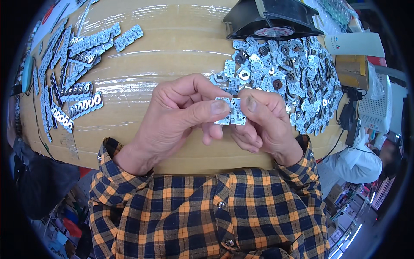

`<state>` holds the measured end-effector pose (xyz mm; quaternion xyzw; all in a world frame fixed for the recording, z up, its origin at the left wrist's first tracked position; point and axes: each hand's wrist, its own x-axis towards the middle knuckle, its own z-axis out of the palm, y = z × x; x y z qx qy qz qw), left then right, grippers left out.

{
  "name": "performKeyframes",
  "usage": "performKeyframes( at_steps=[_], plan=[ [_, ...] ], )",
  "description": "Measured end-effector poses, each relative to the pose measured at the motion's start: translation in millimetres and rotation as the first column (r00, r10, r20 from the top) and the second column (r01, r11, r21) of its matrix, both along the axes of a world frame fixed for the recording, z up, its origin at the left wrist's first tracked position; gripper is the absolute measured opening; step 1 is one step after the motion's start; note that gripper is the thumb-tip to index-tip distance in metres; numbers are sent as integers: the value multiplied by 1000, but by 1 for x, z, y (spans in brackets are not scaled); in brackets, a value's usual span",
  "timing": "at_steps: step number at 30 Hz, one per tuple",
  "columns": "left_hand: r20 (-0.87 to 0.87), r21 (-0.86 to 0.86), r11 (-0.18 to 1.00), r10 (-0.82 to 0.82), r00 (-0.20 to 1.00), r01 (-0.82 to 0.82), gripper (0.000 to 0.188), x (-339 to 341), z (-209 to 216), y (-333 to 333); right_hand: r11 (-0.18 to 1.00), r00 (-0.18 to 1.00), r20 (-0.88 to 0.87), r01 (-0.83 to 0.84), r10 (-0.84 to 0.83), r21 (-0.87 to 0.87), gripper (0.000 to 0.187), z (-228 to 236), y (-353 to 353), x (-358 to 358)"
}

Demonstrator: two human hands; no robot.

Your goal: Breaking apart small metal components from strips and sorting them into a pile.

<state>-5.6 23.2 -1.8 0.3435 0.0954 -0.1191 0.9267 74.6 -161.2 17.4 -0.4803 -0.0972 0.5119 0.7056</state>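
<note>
Close in front of my chest, both hands pinch small pale-blue circuit boards that meet edge to edge. Thumb on top, my left hand point(179, 110) grips the left circuit board point(222, 117). My right hand point(267, 114) pinches the right circuit board point(236, 113) between thumb and curled fingers. A narrow dark line runs between the two boards; whether they are still joined I cannot tell. Just beyond my fingertips begins a large heap of loose circuit boards point(297, 77), some bearing round dark or white parts.
Uncut strips of circuit boards point(88, 41) lie in a loose stack at the left. A black fan point(274, 19) stands behind the heap. At the right are a white cup-like cylinder point(354, 44), a cardboard box point(351, 71), a white perforated basket point(375, 103) and a person in white point(355, 162).
</note>
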Motion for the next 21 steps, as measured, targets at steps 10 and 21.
performKeyframes(
  at_steps=[10,21],
  plan=[
    [207,374,911,99,973,-172,12,-2,3,-8,994,997,14,72,-74,80,32,-4,-3,0],
    [636,692,444,-2,772,-569,21,-4,1,-14,978,876,481,116,-17,-176,25,1,-5,-1]
  ],
)
